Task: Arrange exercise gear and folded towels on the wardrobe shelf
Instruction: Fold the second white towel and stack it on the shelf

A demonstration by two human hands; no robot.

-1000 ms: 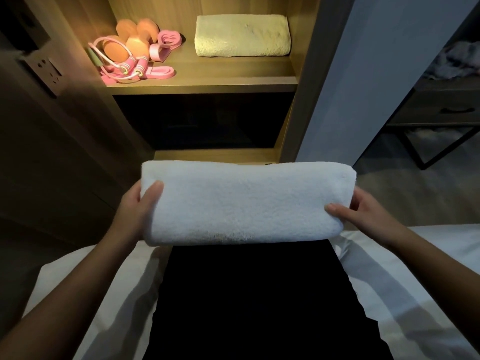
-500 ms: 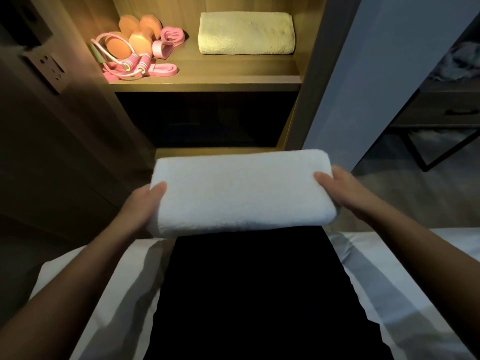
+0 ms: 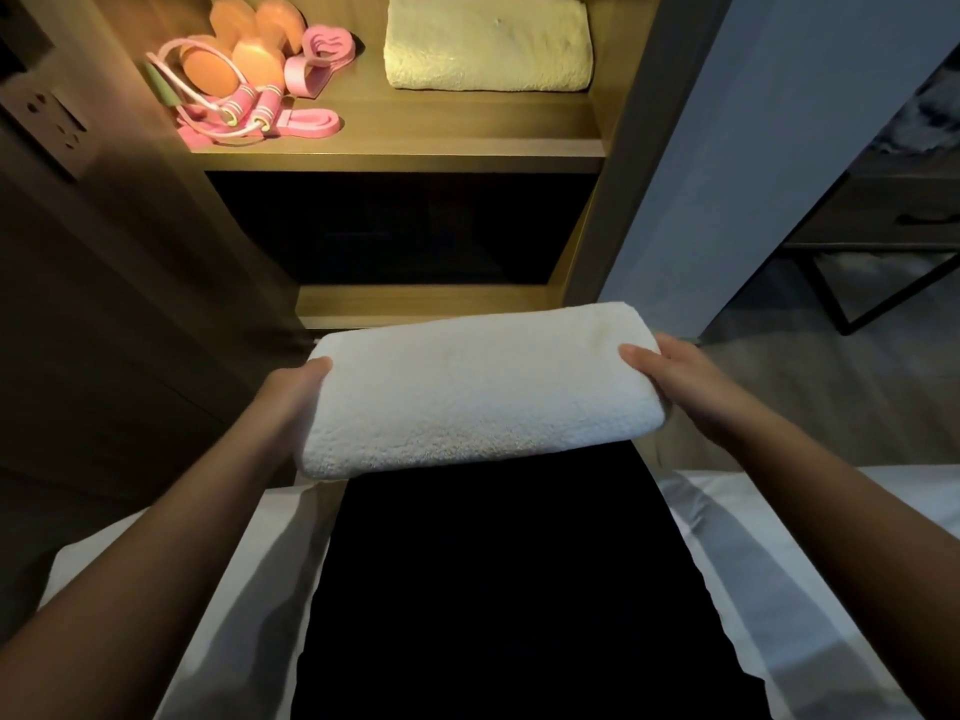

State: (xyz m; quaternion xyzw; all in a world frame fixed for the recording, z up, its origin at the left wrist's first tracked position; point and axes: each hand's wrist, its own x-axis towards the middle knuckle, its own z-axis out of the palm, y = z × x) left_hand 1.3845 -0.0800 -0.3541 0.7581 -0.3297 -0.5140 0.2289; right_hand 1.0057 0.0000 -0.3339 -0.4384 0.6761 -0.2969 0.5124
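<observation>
While fingers (image 3: 640, 356) grip white towel (image 3: 478, 392), yellow towel (image 3: 488, 44) (folded) occupies shelf (image 3: 415, 148).

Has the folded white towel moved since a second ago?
Yes. The folded white towel has gone forward, toward the lower wooden shelf ledge.

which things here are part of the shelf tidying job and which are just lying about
Job: white towel, held by left hand and right hand; yellow towel, dumbbells, skipping rope, pink bands, shelf.
Lying about: wall socket, side table, white bedding.
</observation>
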